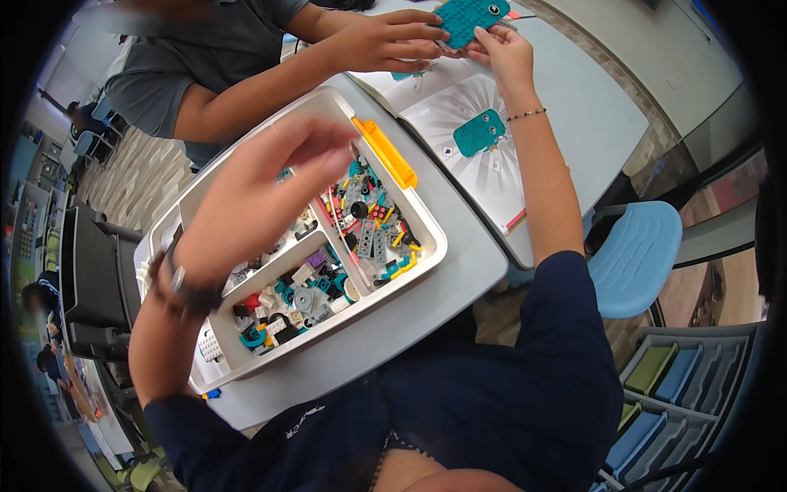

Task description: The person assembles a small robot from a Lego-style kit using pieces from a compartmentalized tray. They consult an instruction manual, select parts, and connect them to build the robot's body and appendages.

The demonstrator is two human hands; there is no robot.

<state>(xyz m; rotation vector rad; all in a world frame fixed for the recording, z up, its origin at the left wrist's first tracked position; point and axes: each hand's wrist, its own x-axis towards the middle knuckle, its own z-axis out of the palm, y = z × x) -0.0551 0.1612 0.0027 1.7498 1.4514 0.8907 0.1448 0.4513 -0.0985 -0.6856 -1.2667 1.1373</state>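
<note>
The teal studded plate (464, 18) was held at the table's far edge, above an open instruction booklet (484, 139), gripped by the right hand (502, 45) with fingers closed on its edge; another person's hand (385, 41) also grasped it. The left hand (262, 193), blurred, fingers loosely open, hovered over the white parts tray (426, 246).

Sorting tray (426, 246): white moulded plastic, smooth, slight sheen; orange plastic clasp (385, 153) at its 1 o'clock edge.
Loose building pieces (361, 225) inside: hard glossy plastic in grey, teal, yellow, red.
Teal studded plate (466, 18), at 12 o'clock: matt plastic with a bumpy face.
Instruction booklet (484, 176): smooth printed paper.
Table (459, 279): pale grey, smooth, matt.
Chair seat (635, 258), at 3 o'clock: light blue smooth plastic.
Sleeves (525, 394): dark navy cloth, matt.
</note>
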